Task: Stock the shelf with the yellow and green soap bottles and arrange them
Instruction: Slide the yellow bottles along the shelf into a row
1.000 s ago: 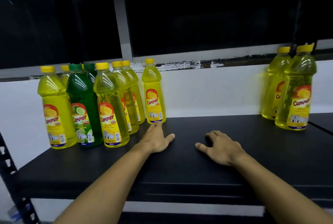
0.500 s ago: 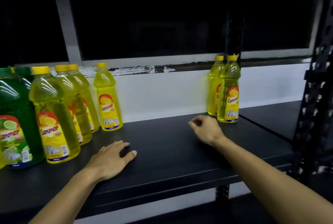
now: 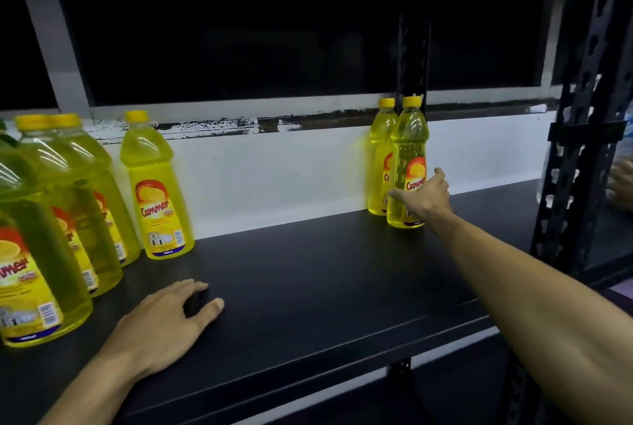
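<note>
Two yellow soap bottles stand together at the right back of the black shelf point(image 3: 308, 291), the front bottle point(image 3: 409, 147) partly covering the rear bottle point(image 3: 381, 150). My right hand point(image 3: 424, 200) reaches out to the front bottle with thumb and forefinger spread across its label, touching it. My left hand point(image 3: 168, 322) rests flat on the shelf near the front edge. On the left stands a single yellow bottle point(image 3: 157, 195), and beside it a group of several yellow bottles point(image 3: 37, 253). A sliver of a green bottle point(image 3: 6, 142) shows at the left edge.
A black perforated rack upright point(image 3: 582, 157) stands at the right end of the shelf, another upright point(image 3: 412, 31) behind the two bottles. A white wall point(image 3: 274, 178) backs the shelf. Another person's hand point(image 3: 621, 185) shows blurred beyond the right upright.
My right hand has moved from the shelf's middle rightward and back to the front right bottle, opening its fingers. The view has swung right; my left hand stays flat on the shelf.
</note>
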